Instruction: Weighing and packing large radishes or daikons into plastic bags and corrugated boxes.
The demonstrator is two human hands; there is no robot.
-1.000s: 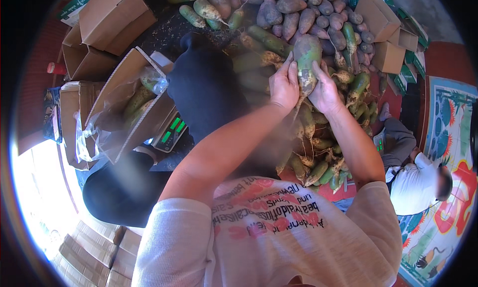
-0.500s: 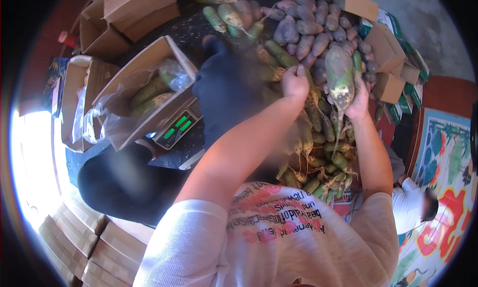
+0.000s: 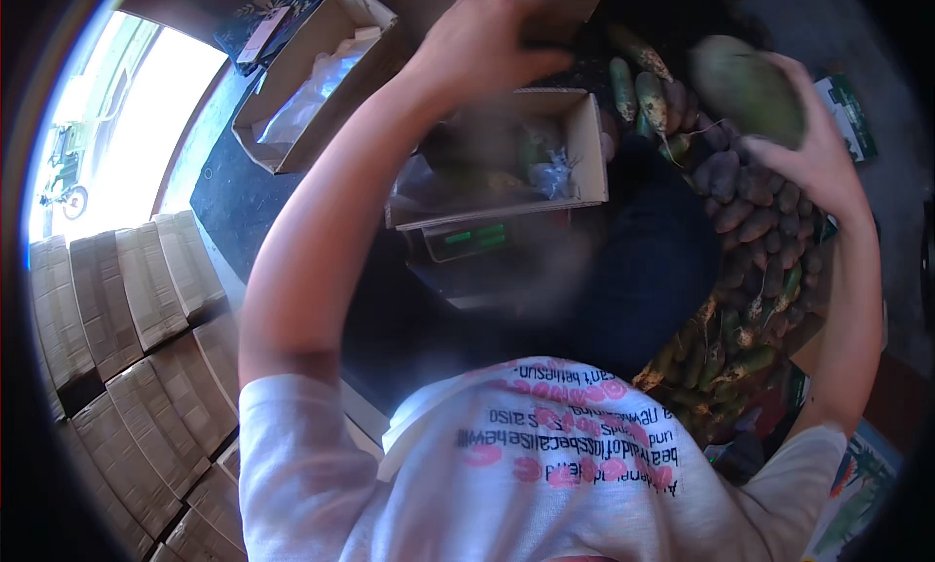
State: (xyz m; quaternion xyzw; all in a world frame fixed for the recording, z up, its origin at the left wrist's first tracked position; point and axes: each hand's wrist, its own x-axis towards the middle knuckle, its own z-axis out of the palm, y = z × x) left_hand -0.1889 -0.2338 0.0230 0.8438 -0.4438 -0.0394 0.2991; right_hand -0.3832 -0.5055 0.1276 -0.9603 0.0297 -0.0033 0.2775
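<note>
My right hand (image 3: 813,158) holds a large green radish (image 3: 750,90), its fingers wrapped along the far side and its thumb below. The radish is blurred and hangs over the right-hand pile. My left hand (image 3: 492,46), smeared by motion, is raised over the far rim of an open cardboard box (image 3: 516,217); its fingers look spread and I see nothing in them. Inside that box lie clear plastic and a few dim green shapes. The box rests on a digital scale (image 3: 472,241) with green lit digits.
Dark reddish roots (image 3: 750,187) and green radishes (image 3: 721,357) are heaped at the right. Several more radishes (image 3: 651,99) lie beyond the box. A plastic-lined carton (image 3: 365,36) stands at the far left, and stacked closed cartons (image 3: 146,270) fill the left side.
The view has swung left. My left hand has left the radish's side and moved over to the box, its fingers loosening. My right hand still carries the radish, now tilted.
</note>
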